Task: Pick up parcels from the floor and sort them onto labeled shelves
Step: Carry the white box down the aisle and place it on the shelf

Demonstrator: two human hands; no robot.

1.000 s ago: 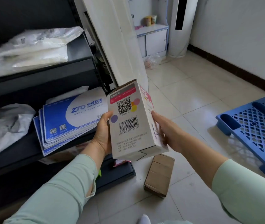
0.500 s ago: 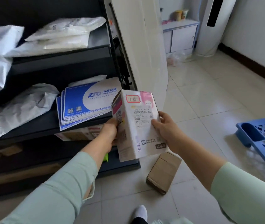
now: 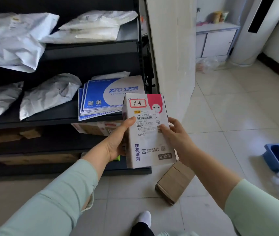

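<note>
Both hands hold the white parcel box [image 3: 148,133] upright in the air in front of the black shelves [image 3: 91,48]. The left hand [image 3: 116,143] clasps its left side with the thumb laid across the shipping label, and the right hand [image 3: 176,140] grips its right edge, thumb on the label too. At ten o'clock from the box a stack of blue envelopes [image 3: 104,97] lies on the middle shelf beside grey mailer bags [image 3: 50,94], and at five o'clock a brown carton [image 3: 174,183] lies on the tiled floor [image 3: 228,116].
</note>
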